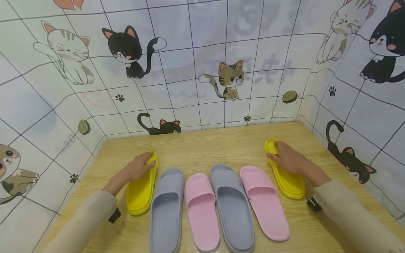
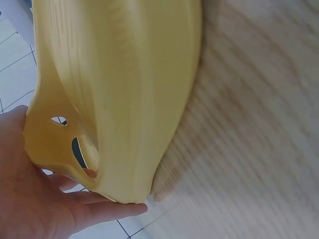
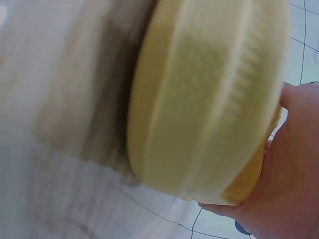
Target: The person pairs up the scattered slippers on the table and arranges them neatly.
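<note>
On the left side of the wooden table, my left hand grips a yellow slipper by its strap end. Cut-outs show in that slipper's strap in the left wrist view, with the thumb on top and fingers around the toe. My right hand holds the other yellow slipper by its front part, at the right. In the right wrist view this slipper's side fills the middle, close over the wood, and the fingertips are mostly hidden behind it.
Between the yellow slippers stand a grey slipper, a pink slipper, a second grey slipper and a second pink slipper, in a row. Walls with a cat-print covering border the wooden table at the back and sides.
</note>
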{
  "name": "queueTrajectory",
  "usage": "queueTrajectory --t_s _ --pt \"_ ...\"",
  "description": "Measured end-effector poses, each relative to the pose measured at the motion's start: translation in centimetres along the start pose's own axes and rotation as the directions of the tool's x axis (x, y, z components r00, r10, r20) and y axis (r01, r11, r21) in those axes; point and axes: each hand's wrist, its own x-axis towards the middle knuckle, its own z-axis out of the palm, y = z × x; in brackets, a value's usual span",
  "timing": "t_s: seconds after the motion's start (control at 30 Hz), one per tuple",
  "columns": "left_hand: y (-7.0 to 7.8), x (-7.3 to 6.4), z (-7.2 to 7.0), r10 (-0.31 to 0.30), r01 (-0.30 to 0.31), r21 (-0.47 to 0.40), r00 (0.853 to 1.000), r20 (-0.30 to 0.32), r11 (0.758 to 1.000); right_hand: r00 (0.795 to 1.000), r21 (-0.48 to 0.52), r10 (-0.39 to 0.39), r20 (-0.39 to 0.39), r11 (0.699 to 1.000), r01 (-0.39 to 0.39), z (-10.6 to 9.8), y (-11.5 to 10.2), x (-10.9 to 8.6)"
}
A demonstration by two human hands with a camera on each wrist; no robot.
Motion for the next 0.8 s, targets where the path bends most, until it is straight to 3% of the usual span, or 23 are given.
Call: queueTrajectory --t_s 0.3,0.6,0.8 --pt "-0.4 0.9 0.0 -0.053 0.052 -0.03 0.999 -0.01 0.998 0.999 0.04 -0.003 -0.034 0.999 0.005 -0.4 0.3 1.1" --pt "-0.8 1.7 0.2 -0.127 0.123 -0.1 0.991 -0.039 0.987 1.0 0.01 0.025 -0.016 1.0 -0.025 -0.8 0.4 1.4" --pt "-0.6 1.7 0.1 -0.096 0.091 -0.06 0.992 -0.083 0.994 0.999 -0.037 0.026 -0.026 0.999 -0.027 -1.0 0.2 1.5"
